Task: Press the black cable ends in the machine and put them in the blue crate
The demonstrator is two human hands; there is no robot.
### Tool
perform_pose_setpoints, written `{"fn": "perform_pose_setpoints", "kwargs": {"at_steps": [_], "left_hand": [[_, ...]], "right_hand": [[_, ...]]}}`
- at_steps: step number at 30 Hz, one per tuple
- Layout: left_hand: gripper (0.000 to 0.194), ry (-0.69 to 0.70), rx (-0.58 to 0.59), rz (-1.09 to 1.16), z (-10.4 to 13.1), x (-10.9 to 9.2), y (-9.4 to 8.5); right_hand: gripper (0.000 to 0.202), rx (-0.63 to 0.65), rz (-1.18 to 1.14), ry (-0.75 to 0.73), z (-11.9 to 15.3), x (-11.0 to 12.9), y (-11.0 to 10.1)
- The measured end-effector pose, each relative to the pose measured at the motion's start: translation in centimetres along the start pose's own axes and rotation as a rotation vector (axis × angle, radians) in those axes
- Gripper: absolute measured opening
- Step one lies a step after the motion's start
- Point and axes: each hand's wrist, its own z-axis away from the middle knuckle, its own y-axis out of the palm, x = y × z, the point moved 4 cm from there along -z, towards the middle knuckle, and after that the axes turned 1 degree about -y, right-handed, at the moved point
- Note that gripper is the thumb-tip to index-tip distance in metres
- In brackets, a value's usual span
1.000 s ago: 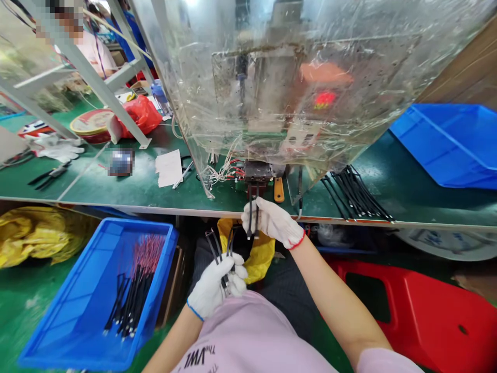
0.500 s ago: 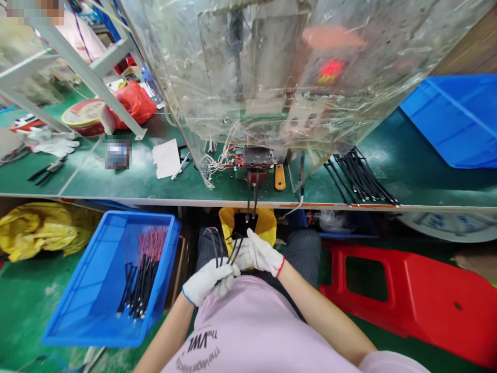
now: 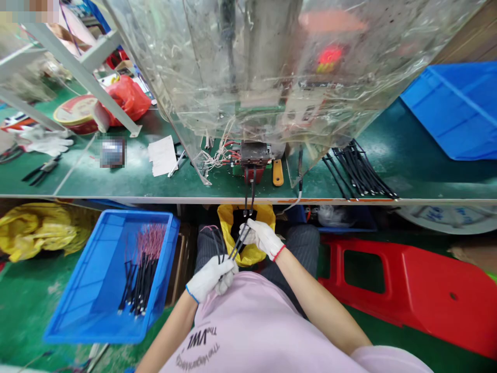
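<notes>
One camera in play, worn on the person's head, peering from just in front of the long green-topped workbench (image 3: 97, 181), forward and steeply down! It's close: the pale pink printed T-shirt (image 3: 248, 321) looms this side of the bench, the see-through plastic sheet (image 3: 272, 72) above it.

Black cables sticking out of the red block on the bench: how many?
2: a left cable and a right cable, side by side, both reaching past the bench edge. Others may be hidden.
</notes>
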Motion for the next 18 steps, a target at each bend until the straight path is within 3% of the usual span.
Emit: {"fn": "perform_pose_setpoints", "kwargs": {"at_steps": [6,10,13,18], "left_hand": [[0.039,0.024,-0.031,0.032,-0.6,0.0,-0.6],[0.038,0.016,-0.07,-0.007,-0.6,0.1,-0.7],[0.038,-0.003,-0.09,-0.023,-0.5,0.0,-0.6],[0.04,-0.009,-0.09,-0.048,-0.2,-0.3,-0.2]], "right_hand": [[0.03,-0.132,-0.135,-0.015,-1.8,-0.5,0.7],[0.038,-0.01,-0.124,0.072,-1.3,-0.2,1.2],[0.028,0.047,-0.083,0.081,-1.0,-0.2,1.3],[0.013,-0.158,-0.171,-0.077,-2.1,-0.3,0.4]]}}
